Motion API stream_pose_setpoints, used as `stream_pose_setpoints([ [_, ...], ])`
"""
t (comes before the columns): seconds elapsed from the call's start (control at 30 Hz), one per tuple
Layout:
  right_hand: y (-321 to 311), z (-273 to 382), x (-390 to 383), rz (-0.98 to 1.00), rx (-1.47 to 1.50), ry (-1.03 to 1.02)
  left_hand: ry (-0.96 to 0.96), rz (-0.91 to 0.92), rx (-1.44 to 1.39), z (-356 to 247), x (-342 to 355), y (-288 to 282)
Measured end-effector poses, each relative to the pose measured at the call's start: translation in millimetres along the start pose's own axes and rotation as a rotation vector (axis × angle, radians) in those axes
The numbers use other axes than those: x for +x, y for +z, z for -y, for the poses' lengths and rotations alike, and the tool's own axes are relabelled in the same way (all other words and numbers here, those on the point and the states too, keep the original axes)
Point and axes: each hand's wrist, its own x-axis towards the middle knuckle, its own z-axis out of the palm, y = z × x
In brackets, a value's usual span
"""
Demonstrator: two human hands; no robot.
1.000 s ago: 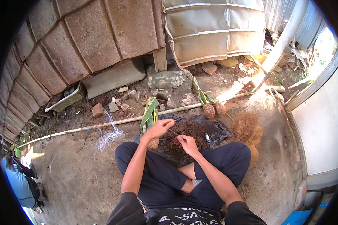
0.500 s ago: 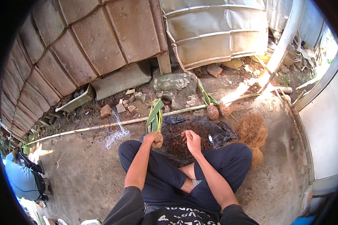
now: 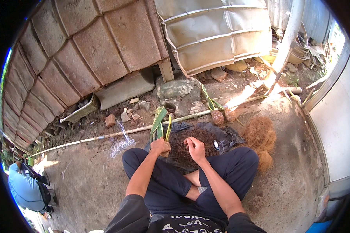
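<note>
Green-and-yellow long-leaved plant [image 3: 158, 121] sits gripped in the left hand [image 3: 158, 146]; whether the right hand [image 3: 196, 150] holds anything, I cannot tell.

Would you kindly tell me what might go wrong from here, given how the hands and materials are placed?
The left hand is closed around the lower part of the leafy plant, so too hard a squeeze might bruise it. The white string lies in a loose tangle on the ground and could knot if pulled. The dark, loose pile on the dark sheet sits close to the legs, so a shifting knee might scatter it.
</note>
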Motion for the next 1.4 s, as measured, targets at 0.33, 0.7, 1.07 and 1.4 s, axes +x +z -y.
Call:
stream_pose_setpoints([
  [0.33, -22, 28, 7, -0.101, 0.057, -0.113, 0.085, -0.212, -0.504, 17, 2, -18],
  [0.7, -38, 39, 14, -0.194, 0.153, -0.080, 0.222, 0.086, -1.195, -2, -7, -30],
  [1.07, -73, 100, 36, -0.045, 0.091, -0.183, 0.357, 0.335, -1.851, -36, -63, -48],
  [1.4, -70, 77, 45, 0.176, 0.038, -0.052, 0.266, 0.129, -1.991, -41, -37, -4],
])
